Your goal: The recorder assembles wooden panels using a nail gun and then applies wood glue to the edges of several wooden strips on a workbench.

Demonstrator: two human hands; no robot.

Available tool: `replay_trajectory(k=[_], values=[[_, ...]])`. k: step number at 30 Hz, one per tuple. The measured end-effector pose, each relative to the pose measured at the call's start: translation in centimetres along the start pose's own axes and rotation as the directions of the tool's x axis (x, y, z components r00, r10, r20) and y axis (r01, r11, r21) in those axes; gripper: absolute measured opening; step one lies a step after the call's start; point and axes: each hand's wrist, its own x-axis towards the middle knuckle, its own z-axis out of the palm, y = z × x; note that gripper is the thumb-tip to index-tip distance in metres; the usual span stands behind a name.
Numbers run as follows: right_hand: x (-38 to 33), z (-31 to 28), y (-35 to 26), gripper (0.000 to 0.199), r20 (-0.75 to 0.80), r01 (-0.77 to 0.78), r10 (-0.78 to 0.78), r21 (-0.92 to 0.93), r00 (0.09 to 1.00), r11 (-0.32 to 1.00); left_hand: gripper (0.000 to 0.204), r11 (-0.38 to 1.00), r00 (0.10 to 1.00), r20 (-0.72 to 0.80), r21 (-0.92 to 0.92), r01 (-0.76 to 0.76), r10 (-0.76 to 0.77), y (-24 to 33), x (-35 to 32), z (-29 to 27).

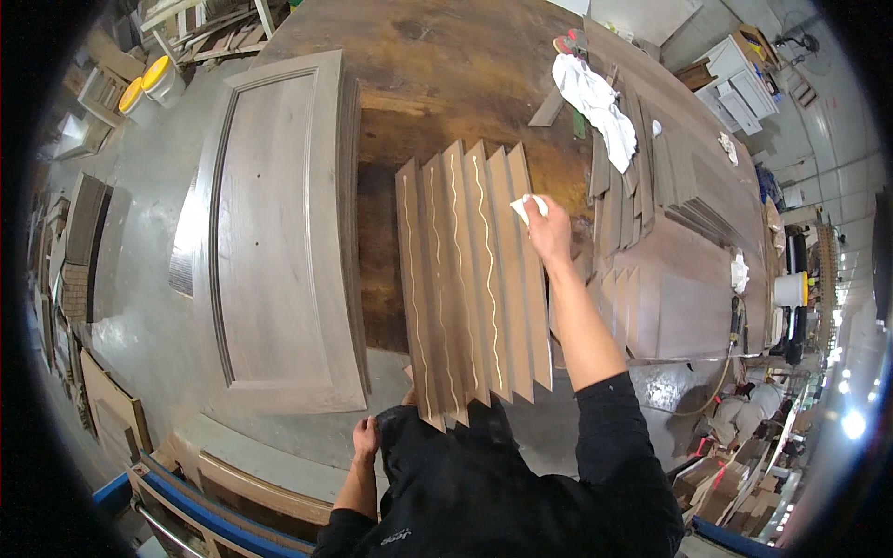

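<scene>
My right hand [549, 231] is closed around a white glue bottle [526, 206], mostly hidden by the fingers, near the far end of a row of narrow brown boards [513, 270]. The boards overlap like steps, their near ends sticking out past the table edge close to my body. Wavy beads of pale glue [487, 260] run lengthwise along several boards on the left; those under my right hand show no bead. My left hand [366, 437] is low beside my body, left of the boards' near ends, fingers curled; whether anything is in it is hidden.
Left of the boards lies a stack of grey-brown framed panels [272, 232]. A white cloth [595, 107] drapes over more stacked boards [625, 200] at the far right of the stained table [419, 93]. Yellow-lidded buckets [163, 82] stand on the floor at far left. A hose [714, 391] hangs at right.
</scene>
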Motion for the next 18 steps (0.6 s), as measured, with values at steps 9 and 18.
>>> replay_trajectory(k=[9, 18], values=[[8.6, 4.7, -0.3, 0.034, -0.102, 0.079, -0.089, -0.099, 0.991, 0.992, 0.036, 0.938, 0.969, 0.01, -0.249, 0.243, -0.249, -0.4, -2.8, -0.2], [8.0, 4.4, 0.2, 0.029, -0.139, 0.112, -0.144, -0.215, 0.98, 0.97, 0.038, 0.969, 0.971, 0.076, -0.081, 0.231, -0.225, 2.0, -1.1, 0.9]])
